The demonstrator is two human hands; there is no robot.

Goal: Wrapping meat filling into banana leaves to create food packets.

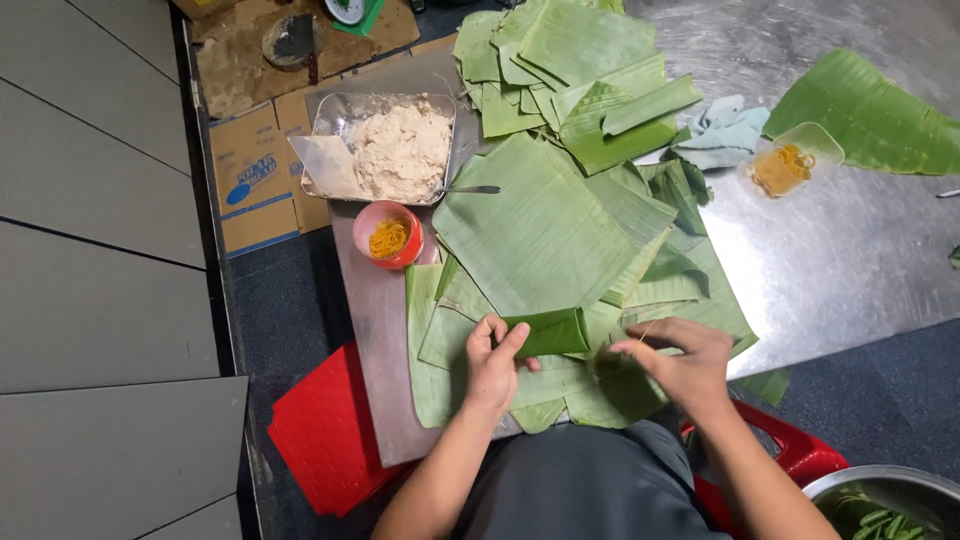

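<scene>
At six o'clock the left hand (492,362) clamps its fingers on one end of a folded banana-leaf parcel (550,333). Toward four o'clock of the parcel, the right hand (685,362) pinches a thin stick (645,331), fingertips together. Loose banana leaves (535,230) lie beneath and beyond. At eleven o'clock sits a red cup (388,234), then a metal tray (340,115) of pale filling. A clear container (795,157) rests at two o'clock.

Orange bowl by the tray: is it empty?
No, the orange bowl holds a heap of yellow shreds beside the metal tray.
</scene>
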